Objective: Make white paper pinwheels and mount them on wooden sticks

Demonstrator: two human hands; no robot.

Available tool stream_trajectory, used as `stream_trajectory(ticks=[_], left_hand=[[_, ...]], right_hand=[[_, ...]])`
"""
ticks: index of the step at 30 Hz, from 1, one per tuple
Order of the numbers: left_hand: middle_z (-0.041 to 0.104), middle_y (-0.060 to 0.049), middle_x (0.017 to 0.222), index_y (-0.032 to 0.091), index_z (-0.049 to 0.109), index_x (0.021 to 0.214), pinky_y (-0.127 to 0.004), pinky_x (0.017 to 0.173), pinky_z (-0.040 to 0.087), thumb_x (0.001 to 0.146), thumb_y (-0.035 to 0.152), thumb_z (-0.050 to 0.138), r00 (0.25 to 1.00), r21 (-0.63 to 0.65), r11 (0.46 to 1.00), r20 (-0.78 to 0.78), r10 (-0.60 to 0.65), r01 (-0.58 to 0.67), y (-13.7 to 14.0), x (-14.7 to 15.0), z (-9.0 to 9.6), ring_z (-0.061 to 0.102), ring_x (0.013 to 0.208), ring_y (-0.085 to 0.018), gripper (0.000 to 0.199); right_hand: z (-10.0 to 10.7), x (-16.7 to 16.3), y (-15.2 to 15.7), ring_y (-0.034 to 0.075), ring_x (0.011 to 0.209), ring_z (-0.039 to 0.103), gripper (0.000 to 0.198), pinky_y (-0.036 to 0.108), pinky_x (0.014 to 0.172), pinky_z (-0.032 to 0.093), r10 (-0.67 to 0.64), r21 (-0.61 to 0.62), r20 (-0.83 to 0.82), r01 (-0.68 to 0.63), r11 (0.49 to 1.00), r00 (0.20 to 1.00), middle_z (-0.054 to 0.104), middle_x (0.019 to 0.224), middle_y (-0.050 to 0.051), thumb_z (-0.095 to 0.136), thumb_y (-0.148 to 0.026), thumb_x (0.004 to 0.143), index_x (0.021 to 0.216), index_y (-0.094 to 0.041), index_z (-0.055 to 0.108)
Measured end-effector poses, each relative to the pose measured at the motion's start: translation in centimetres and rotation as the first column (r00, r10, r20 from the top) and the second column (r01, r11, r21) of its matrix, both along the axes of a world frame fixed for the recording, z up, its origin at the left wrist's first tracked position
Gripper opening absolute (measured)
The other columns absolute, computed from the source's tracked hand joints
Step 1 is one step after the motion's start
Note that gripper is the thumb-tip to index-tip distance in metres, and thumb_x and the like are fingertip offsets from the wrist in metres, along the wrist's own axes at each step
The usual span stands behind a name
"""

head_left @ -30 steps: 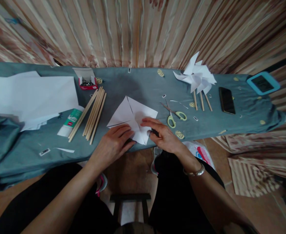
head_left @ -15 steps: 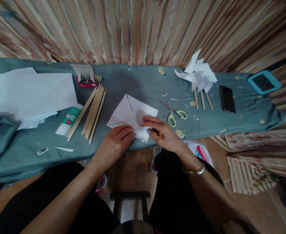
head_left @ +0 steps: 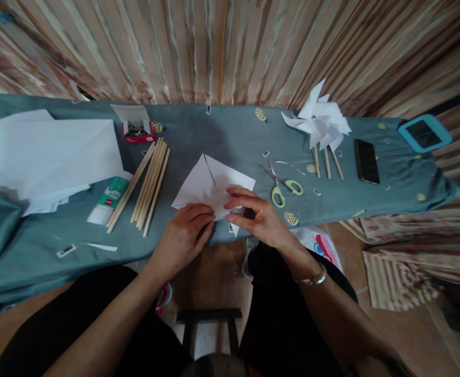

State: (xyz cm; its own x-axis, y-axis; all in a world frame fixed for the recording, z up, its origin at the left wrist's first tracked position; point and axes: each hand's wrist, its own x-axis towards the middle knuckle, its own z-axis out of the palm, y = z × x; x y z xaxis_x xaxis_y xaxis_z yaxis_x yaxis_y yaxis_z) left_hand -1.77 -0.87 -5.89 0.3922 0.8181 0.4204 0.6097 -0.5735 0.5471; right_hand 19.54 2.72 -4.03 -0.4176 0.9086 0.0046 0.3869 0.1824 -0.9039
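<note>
A white paper square (head_left: 202, 183) with slits cut in from its corners lies at the table's near edge in front of me. My left hand (head_left: 186, 230) grips its near-left edge, fingers curled over the top and thumb at the rim. Bent around the near-right part of the paper is my right hand (head_left: 251, 214), its fingers on top and thumb low by a near flap. A pointed flap shows below the right thumb. Just right of the paper lie scissors (head_left: 279, 183) with green handles, blades apart.
Left are several wooden sticks (head_left: 151, 183), a glue tube (head_left: 112, 199), an open red box of pins (head_left: 137, 133) and stacked white paper (head_left: 57, 152). Right are paper pinwheels (head_left: 324, 120) on sticks, a phone (head_left: 366, 161) and a blue-framed device (head_left: 425, 133). Curtains hang behind the table.
My right thumb has moved left, in under the fingers, against the paper's near part. The left fingers have curled more, and the near corner now looks bent. Other objects stay put.
</note>
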Motion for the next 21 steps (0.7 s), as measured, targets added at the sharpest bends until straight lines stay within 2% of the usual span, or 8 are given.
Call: stream_trajectory(ticks=[3,6,10,12,15,21], left_hand=[[0.07,-0.01,0.098,0.013,0.066,0.091,-0.039,0.086,0.055,0.091,0.014,0.054,1.0,-0.03,1.0,0.023,0.008,-0.007,0.0,0.1,0.2,0.065,0.095,-0.023,0.012],[0.069,-0.01,0.097,0.013,0.065,0.093,-0.038,0.086,0.055,0.092,0.016,0.055,0.999,-0.041,0.999,0.042,0.032,-0.031,-0.1,0.1,0.2,0.064,0.094,-0.022,0.01],[0.068,-0.012,0.104,0.012,0.061,0.111,-0.038,0.088,0.056,0.093,0.02,0.056,0.997,-0.022,0.998,0.042,0.068,-0.067,-0.2,0.1,0.1,0.064,0.099,-0.022,0.02],[0.067,-0.011,0.105,0.014,0.059,0.116,-0.038,0.087,0.056,0.094,0.019,0.054,0.997,-0.014,0.998,0.042,0.063,-0.062,-0.2,0.0,0.0,0.063,0.099,-0.022,0.023],[0.066,-0.01,0.103,0.014,0.062,0.113,-0.037,0.086,0.057,0.094,0.015,0.054,0.998,0.007,0.999,0.049,0.041,-0.041,-0.2,0.0,-0.2,0.063,0.097,-0.021,0.02],[0.065,-0.012,0.098,0.008,0.065,0.107,-0.037,0.082,0.057,0.091,0.01,0.056,0.997,0.011,0.999,0.063,0.047,-0.048,0.0,0.3,-0.3,0.061,0.093,-0.021,0.019]], right_hand=[[-0.3,-0.8,0.1,0.022,0.127,0.055,0.003,0.044,0.112,0.039,-0.054,-0.007,-0.049,0.053,0.999,0.997,0.063,0.13,0.004,0.073,-0.024,0.081,0.082,-0.026,0.071],[-0.7,-1.5,0.2,0.021,0.123,0.057,0.003,0.043,0.11,0.042,-0.131,0.006,-0.061,0.132,0.991,0.99,0.063,0.129,0.006,0.071,-0.023,0.081,0.079,-0.024,0.07],[-1.4,-2.3,0.4,0.021,0.118,0.06,0.006,0.044,0.107,0.044,-0.221,0.083,-0.017,0.222,0.972,0.975,0.063,0.13,0.006,0.07,-0.018,0.078,0.076,-0.024,0.069],[-1.6,-2.6,0.5,0.022,0.117,0.06,0.007,0.045,0.107,0.045,-0.243,0.135,0.018,0.239,0.962,0.97,0.063,0.129,0.006,0.069,-0.017,0.077,0.076,-0.023,0.068],[-1.7,-2.9,0.5,0.022,0.118,0.06,0.006,0.045,0.106,0.045,-0.266,0.202,0.068,0.248,0.948,0.962,0.063,0.128,0.008,0.069,-0.017,0.078,0.075,-0.022,0.068],[-1.6,-3.2,0.4,0.023,0.118,0.06,0.005,0.046,0.104,0.045,-0.288,0.262,0.124,0.249,0.933,0.95,0.064,0.128,0.009,0.068,-0.019,0.079,0.075,-0.022,0.067]])
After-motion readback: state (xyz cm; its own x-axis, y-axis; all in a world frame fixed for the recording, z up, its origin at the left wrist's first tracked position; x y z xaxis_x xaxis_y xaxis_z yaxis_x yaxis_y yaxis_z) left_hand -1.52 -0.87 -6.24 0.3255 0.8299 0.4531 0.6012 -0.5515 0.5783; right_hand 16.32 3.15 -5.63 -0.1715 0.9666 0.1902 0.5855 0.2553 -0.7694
